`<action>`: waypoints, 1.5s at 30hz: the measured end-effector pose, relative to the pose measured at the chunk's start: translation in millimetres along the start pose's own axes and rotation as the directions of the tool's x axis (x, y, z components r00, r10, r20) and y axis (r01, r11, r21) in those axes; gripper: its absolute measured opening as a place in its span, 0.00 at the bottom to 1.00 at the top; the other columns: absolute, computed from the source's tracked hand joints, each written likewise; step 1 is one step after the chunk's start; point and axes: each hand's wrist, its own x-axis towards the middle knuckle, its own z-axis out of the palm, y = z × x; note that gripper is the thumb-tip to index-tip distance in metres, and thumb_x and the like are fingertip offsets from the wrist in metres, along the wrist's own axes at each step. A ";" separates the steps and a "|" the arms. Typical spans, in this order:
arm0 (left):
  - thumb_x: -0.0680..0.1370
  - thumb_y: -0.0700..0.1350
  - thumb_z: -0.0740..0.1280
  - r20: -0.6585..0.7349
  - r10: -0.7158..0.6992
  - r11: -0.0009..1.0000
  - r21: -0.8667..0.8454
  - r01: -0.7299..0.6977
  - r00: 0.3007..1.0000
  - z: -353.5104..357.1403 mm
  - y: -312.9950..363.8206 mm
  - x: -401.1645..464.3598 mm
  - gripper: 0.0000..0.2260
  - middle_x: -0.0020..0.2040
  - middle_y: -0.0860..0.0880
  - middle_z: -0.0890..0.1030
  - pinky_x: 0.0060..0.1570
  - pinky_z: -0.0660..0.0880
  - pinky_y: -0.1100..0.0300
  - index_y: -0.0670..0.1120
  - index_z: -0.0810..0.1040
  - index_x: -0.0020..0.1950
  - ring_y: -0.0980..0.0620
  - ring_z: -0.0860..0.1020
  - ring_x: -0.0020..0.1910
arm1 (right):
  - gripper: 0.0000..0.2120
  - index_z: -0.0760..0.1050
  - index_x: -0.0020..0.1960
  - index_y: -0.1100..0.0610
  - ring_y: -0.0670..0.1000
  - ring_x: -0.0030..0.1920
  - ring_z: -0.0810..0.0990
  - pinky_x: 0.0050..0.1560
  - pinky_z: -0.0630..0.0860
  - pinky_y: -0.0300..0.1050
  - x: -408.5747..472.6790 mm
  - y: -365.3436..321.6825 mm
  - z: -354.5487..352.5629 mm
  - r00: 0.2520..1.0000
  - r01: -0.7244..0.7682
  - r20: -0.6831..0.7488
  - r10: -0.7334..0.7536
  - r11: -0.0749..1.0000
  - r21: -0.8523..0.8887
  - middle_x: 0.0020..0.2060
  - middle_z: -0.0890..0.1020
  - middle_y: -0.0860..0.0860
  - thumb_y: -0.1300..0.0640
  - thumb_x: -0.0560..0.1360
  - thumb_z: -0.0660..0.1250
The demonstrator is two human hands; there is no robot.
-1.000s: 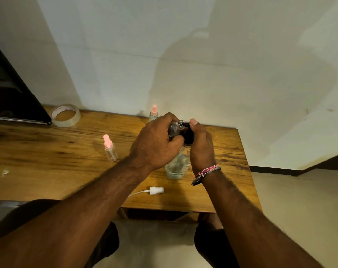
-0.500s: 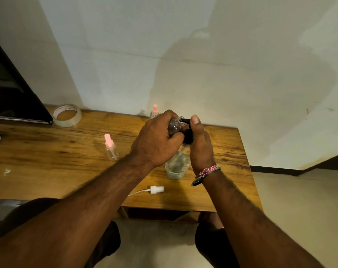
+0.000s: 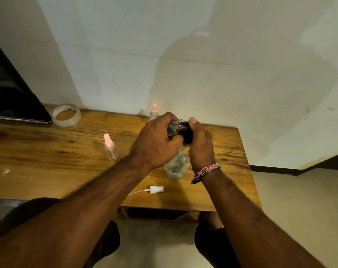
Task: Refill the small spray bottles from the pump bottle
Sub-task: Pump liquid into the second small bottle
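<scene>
Left hand (image 3: 154, 144) grips small bottle (image 3: 173, 128), mouth at pump spout (image 3: 184, 124); right hand (image 3: 200, 146) grips pump head, frame center.

the pump bottle (image 3: 176, 167) stands on the table (image 3: 48, 151) near its right end. above it, the left hand (image 3: 154, 144) holds a small bottle (image 3: 174, 128), apparently against the pump spout, with the right hand (image 3: 200, 146) on the pump head. a spray bottle (image 3: 110, 147) stands to the left, another (image 3: 154, 112) behind by the wall. a loose sprayer top (image 3: 156, 189) lies in front. a tape roll (image 3: 66, 114) sits far left at the back.
</scene>
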 end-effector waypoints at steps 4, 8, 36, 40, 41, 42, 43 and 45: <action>0.74 0.47 0.69 -0.004 0.009 1.000 0.001 -0.009 1.000 -0.5 -0.1 0.2 0.11 0.46 0.52 0.83 0.43 0.82 0.47 0.49 0.78 0.57 0.52 0.82 0.44 | 0.22 0.84 0.46 0.59 0.43 0.40 0.82 0.40 0.77 0.35 0.0 1.5 0.4 1.000 0.008 0.005 -0.008 1.000 -0.023 0.37 0.85 0.47 0.45 0.78 0.58; 0.75 0.47 0.69 -0.013 0.014 1.000 -0.015 -0.014 1.000 -0.9 1.8 1.3 0.11 0.46 0.53 0.83 0.41 0.82 0.50 0.49 0.78 0.56 0.52 0.82 0.43 | 0.26 0.85 0.51 0.63 0.41 0.41 0.85 0.40 0.77 0.32 -1.3 0.6 -0.8 0.999 0.021 0.033 -0.020 0.999 -0.038 0.37 0.87 0.47 0.43 0.79 0.57; 0.73 0.48 0.68 -0.012 0.027 1.000 0.003 -0.027 1.000 1.5 -3.6 0.0 0.13 0.46 0.52 0.83 0.43 0.81 0.48 0.49 0.79 0.57 0.51 0.81 0.44 | 0.19 0.75 0.38 0.51 0.32 0.32 0.78 0.36 0.73 0.27 1.4 1.0 -3.3 1.000 0.000 -0.021 -0.001 0.999 -0.046 0.28 0.81 0.33 0.60 0.85 0.57; 0.73 0.49 0.68 -0.016 0.018 1.000 -0.004 -0.018 1.000 1.2 -2.2 -0.3 0.13 0.46 0.52 0.83 0.43 0.82 0.47 0.50 0.78 0.57 0.51 0.82 0.44 | 0.18 0.80 0.41 0.54 0.35 0.36 0.81 0.38 0.75 0.29 1.4 1.7 -2.7 0.999 0.031 -0.020 -0.033 0.997 -0.068 0.31 0.84 0.38 0.54 0.85 0.59; 0.73 0.49 0.68 -0.021 0.018 1.000 -0.011 -0.019 1.000 0.8 -1.0 -0.1 0.12 0.45 0.53 0.83 0.42 0.82 0.48 0.50 0.78 0.56 0.51 0.82 0.43 | 0.19 0.83 0.44 0.57 0.37 0.38 0.82 0.39 0.76 0.30 0.6 0.8 -1.7 0.999 0.044 -0.005 -0.044 0.997 -0.070 0.33 0.85 0.42 0.50 0.84 0.58; 0.73 0.49 0.67 -0.025 0.020 1.000 -0.017 -0.020 0.999 0.3 0.0 0.1 0.11 0.45 0.53 0.82 0.41 0.81 0.49 0.50 0.78 0.55 0.51 0.81 0.42 | 0.22 0.84 0.48 0.60 0.39 0.40 0.83 0.39 0.76 0.31 -0.1 0.9 -0.9 0.999 0.048 0.009 -0.047 0.996 -0.070 0.36 0.86 0.44 0.47 0.82 0.57; 0.73 0.49 0.67 -0.027 0.022 1.000 -0.019 -0.023 0.999 0.1 1.3 0.3 0.11 0.44 0.53 0.82 0.40 0.81 0.50 0.50 0.77 0.55 0.52 0.81 0.42 | 0.25 0.84 0.50 0.62 0.40 0.41 0.84 0.40 0.76 0.31 -1.1 0.6 -0.5 0.999 0.046 0.021 -0.045 0.997 -0.066 0.37 0.86 0.46 0.45 0.81 0.56; 0.74 0.49 0.67 -0.030 0.026 1.000 -0.017 -0.026 0.999 -0.8 2.4 0.9 0.11 0.44 0.53 0.82 0.39 0.80 0.52 0.50 0.77 0.55 0.53 0.81 0.41 | 0.26 0.84 0.51 0.64 0.41 0.41 0.84 0.40 0.77 0.31 -2.9 0.6 -0.8 0.998 0.053 0.035 -0.051 0.997 -0.053 0.38 0.86 0.47 0.44 0.83 0.56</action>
